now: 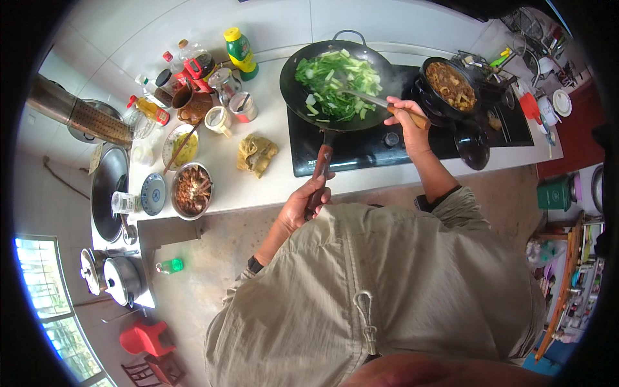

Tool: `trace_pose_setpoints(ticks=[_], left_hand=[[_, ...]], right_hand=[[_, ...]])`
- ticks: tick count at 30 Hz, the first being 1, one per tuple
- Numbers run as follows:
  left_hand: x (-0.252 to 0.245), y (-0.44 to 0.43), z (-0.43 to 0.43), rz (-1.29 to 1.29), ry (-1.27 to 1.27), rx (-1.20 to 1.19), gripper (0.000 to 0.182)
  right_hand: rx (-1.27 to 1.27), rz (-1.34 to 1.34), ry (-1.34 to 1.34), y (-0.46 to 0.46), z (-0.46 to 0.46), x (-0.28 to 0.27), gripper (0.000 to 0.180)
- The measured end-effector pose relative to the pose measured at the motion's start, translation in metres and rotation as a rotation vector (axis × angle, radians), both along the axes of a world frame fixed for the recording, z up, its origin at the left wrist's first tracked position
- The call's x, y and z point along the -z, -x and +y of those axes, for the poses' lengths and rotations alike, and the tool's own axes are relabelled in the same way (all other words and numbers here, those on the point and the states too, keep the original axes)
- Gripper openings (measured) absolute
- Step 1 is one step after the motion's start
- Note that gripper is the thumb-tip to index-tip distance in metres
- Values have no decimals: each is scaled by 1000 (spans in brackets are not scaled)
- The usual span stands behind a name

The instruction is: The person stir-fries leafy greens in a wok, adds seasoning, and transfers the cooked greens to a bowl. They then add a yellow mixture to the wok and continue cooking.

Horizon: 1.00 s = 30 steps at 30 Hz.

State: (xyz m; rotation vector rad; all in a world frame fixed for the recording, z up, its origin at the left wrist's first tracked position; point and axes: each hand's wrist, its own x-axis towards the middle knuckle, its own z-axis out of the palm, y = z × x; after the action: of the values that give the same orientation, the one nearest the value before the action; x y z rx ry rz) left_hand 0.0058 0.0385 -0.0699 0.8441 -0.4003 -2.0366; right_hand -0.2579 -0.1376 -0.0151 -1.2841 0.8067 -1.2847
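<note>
A black wok (296,99) sits on the left burner of the black glass cooktop (348,158), with chopped leafy greens (346,80) inside. My left hand (309,198) is closed around its wooden handle (323,164). In my right hand (408,123) is the wooden grip of a metal spatula (370,98); its blade end is hidden among the greens. Just right of the wok, a black pot (424,89) of brown stew (449,84) stands on the cooktop. A folded yellow-brown cloth (256,155) lies on the white counter left of the wok handle.
At left stand a steel bowl of brown food (192,191), a bowl of yellow liquid (183,147) with chopsticks across it, a small blue-patterned dish (153,193), and several seasoning bottles (242,55). A dark glossy lid (472,145) overlaps the cooktop's front edge at right.
</note>
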Motion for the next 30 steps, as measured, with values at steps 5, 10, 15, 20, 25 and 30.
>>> trace_pose_setpoints(ticks=[5,10,15,20,25,30], left_hand=[[-6,-1,4,138,-79,-27,52],[-9,0,3,131,-63,-23,52],[-13,0,4,149,-84,-26,52],[-15,0,3,165,-56,-36,51],[-20,-3,2,173,-70,-19,52],[-23,-12,1,222,-108,27,52]], right_hand=[[-99,199,110,46,5,-31,9],[52,134,130,20,-4,-12,7],[-29,63,-36,8,3,-15,9],[103,268,116,44,7,-31,7],[126,66,-92,-10,5,-9,9],[78,313,4,31,22,-41,10]])
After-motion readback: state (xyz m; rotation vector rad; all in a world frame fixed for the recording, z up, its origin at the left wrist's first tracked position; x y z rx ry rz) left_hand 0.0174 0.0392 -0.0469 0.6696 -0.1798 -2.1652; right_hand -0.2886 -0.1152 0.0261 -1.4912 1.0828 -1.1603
